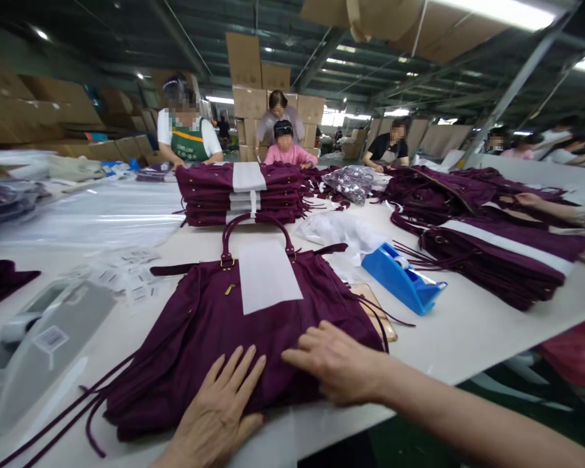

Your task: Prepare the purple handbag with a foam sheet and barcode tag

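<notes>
Far out to the left of the left hand sits a grey plastic tape dispenser (34, 344), well apart from the fingers, with small white printed labels (121, 276) scattered up and beyond it on the white table (468, 331). Now the left hand (219, 416) itself: flat, fingers spread, gripping nothing, palm pressed on the near edge of the soft plum-purple fabric handbag (234, 325). The bag lies straight ahead of both hands, its long axis running left to right across the table, its looped handles (253, 224) pointing away and a white paper rectangle (268, 276) lying on its far middle. Thin purple cords (73, 409) trail off the bag's near-left corner toward the table edge. Just beside it, the right hand (336, 367) is also open and flat on the bag's near-right part, fingers pointing left, nearly touching the left hand's fingertips; it sits a little farther up the bag than the left. Both hands are right at the near table edge, so the free room lies forward. Past the bag, dead ahead, is a stack of folded purple handbags (241, 195). To the right of the right hand, near the bag's corner, stands a blue plastic tape dispenser (400, 279); farther right lies another pile of purple bags (507, 260), where another person's arm (550, 208) reaches in
</notes>
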The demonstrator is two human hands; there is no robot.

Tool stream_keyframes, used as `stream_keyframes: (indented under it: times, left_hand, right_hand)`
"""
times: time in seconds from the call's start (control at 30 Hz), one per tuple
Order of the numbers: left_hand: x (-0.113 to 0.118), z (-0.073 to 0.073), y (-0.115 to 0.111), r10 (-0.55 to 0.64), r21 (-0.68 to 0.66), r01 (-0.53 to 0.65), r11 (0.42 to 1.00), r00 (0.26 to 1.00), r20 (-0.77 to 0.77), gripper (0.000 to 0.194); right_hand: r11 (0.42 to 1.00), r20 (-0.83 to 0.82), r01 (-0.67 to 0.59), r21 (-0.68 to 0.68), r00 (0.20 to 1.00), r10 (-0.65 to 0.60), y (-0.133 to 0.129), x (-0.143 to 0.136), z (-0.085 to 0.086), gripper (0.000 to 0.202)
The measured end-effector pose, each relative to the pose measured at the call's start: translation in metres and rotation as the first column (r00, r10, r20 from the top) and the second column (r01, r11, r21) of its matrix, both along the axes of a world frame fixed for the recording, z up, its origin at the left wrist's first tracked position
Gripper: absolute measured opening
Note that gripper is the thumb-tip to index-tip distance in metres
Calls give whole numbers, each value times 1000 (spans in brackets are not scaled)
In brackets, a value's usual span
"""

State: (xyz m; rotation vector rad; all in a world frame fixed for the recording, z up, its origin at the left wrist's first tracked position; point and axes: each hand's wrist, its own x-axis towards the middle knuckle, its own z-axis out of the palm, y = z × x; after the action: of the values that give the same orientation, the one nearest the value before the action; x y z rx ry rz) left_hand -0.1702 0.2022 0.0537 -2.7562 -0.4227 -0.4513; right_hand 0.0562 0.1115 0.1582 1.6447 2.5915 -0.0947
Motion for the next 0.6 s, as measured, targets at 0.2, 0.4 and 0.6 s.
stream_keyframes:
  times: [0.2, 0.4, 0.6]
  left_hand:
    - [-1, 4, 2, -17, 33, 17, 999, 1000, -9, 72]
    - [0, 6, 3, -10, -4, 10, 1000, 998, -64, 74]
    - [1, 8, 1, -4, -13, 3, 1000, 993, -116, 74]
  right_hand:
    - [934, 33, 206, -291, 978, -205, -3, 56, 33, 39]
    - [994, 101, 14, 106, 995, -25, -18, 56, -37, 6]
    - [928, 43, 60, 367, 996, -81, -35, 68, -78, 17]
